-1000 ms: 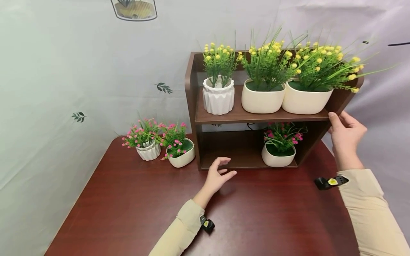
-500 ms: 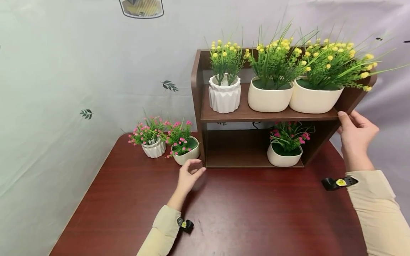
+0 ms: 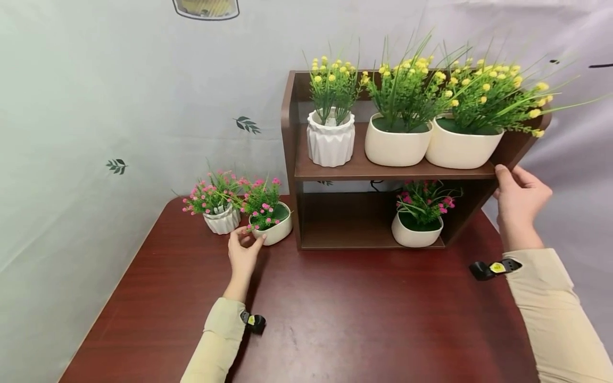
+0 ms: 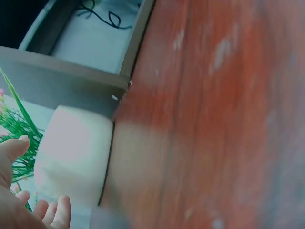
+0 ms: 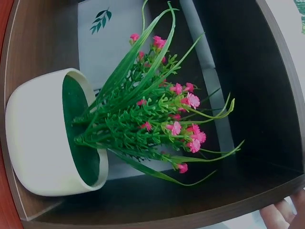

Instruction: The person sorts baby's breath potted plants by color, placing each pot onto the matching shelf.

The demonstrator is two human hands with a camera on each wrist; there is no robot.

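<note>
My left hand (image 3: 243,257) is spread at the pink-flowered oval pot (image 3: 275,233) (contact: cannot tell), which stands on the table (image 3: 364,314) just beside the shelf (image 3: 335,174). My right hand (image 3: 522,205) grips the shelf's right side.

Left hand (image 3: 243,256) farther left, at planter (image 3: 275,233)
</note>
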